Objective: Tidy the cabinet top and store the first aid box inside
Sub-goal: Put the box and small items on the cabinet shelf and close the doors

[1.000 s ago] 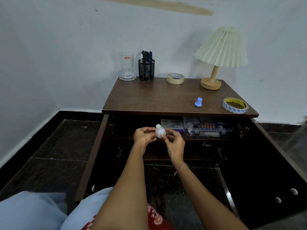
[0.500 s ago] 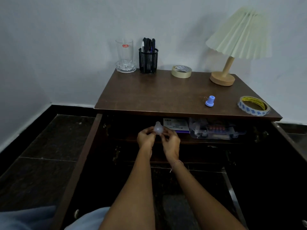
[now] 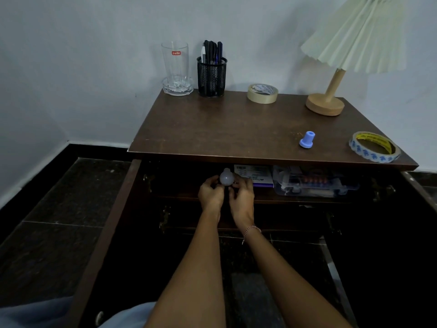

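Head view: left hand and right hand pinch small white round bulb, frame centre. Clear plastic first aid box already on inner shelf, centre-right. Set bulb down gently, away from shelf edge.

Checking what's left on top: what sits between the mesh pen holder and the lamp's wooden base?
The head view shows one thing there: a beige tape roll, lying flat, apart from the pen holder and the lamp base.
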The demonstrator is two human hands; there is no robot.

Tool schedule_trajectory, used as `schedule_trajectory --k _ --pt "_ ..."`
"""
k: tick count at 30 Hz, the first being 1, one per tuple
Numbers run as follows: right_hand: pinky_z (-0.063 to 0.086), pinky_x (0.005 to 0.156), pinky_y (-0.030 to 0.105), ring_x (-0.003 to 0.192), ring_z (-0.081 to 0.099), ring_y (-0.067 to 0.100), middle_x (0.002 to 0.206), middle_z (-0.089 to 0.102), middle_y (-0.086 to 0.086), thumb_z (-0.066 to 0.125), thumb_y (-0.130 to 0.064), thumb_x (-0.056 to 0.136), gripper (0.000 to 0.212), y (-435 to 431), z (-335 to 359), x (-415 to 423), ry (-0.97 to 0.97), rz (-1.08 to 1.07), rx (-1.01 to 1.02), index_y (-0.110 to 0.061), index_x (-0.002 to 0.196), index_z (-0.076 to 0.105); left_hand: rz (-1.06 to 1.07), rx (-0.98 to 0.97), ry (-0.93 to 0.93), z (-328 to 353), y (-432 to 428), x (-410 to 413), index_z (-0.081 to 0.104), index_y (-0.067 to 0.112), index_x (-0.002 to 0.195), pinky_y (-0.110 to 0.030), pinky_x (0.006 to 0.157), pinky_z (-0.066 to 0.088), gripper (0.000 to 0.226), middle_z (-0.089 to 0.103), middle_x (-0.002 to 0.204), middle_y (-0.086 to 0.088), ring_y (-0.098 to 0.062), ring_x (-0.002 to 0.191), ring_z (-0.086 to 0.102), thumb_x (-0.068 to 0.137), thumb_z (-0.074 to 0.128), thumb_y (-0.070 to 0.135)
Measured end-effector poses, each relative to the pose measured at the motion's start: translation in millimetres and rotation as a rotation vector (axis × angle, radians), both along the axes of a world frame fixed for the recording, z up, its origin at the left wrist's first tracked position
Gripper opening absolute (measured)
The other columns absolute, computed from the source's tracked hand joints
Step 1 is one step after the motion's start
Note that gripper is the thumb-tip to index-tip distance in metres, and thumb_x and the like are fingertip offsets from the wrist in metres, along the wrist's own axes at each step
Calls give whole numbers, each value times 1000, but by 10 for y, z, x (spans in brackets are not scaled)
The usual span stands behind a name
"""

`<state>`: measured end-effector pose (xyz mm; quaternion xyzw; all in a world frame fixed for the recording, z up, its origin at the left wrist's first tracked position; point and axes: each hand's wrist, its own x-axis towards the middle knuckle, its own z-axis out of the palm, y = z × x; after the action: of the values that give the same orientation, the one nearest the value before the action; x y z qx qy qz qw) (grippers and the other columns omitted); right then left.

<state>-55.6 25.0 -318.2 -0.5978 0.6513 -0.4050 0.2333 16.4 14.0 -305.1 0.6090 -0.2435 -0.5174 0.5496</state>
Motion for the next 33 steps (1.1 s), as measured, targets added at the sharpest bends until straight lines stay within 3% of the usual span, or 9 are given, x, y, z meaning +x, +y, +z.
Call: schedule_trajectory --k 6,11,14,21,23,25,27,29,33 --pt "36 103 16 116 54 19 135 42 10 48 6 89 39 32 -50 13 20 34 -13 -5 126 51 -24 -7 31 24 13 -35 62 12 113 -34 95 50 29 64 113 -5 -18 105 60 87 55 1" --pt "31 102 13 122 50 19 139 40 10 46 4 91 42 25 -4 -9 52 44 4 -6 132 48 -26 -4 29 44 17 -23 59 11 120 -30 94 48 34 61 115 -2 -12 100 57 90 48 -1" --pt "34 102 14 119 52 19 138 40 10 47 4 91 41 72 17 -27 47 40 -10 -6 131 49 11 3 -2 41 33 10 58 13 120 -36 99 47 34 60 119 -4 -15 107 56 89 50 1" --pt "40 103 20 116 54 16 132 45 7 48 0 92 37 273 150 -102 -1 15 -79 -7 129 51 37 -2 -132 151 173 -31 63 23 97 -41 92 52 22 66 107 -5 -19 98 62 86 53 6" --pt "42 100 19 114 55 15 129 48 6 48 -1 93 35 337 230 -138 -30 5 -115 -7 127 53 12 -14 -213 226 213 -76 63 26 88 -42 86 55 17 69 99 -4 -20 93 65 85 56 10" --pt "37 93 8 109 53 9 126 50 5 47 -3 94 32 398 331 -183 -53 -9 -144 -7 124 55 -39 -44 -368 357 273 -129 66 25 88 -40 79 57 9 71 95 -3 -18 86 67 86 59 20" --pt "33 88 2 104 49 2 122 52 3 46 -4 95 29 456 449 -223 -71 -23 -187 -8 122 56 -53 -154 -648 536 359 -176 69 20 89 -32 71 57 12 71 86 0 -15 77 65 87 58 25" --pt "35 86 -1 100 50 0 116 54 1 46 -2 95 28 517 569 -261 -107 -32 -266 -9 118 58 -7 -303 -877 724 457 -205 67 17 74 -27 57 50 20 65 67 1 -13 62 60 88 56 27" --pt "45 87 9 97 56 -2 106 54 -8 44 -2 95 26 590 810 -352 -192 -44 -394 -13 111 62 83 -491 -1007 974 515 -246 45 17 55 -23 49 35 36 47 52 6 -11 48 47 88 54 26"
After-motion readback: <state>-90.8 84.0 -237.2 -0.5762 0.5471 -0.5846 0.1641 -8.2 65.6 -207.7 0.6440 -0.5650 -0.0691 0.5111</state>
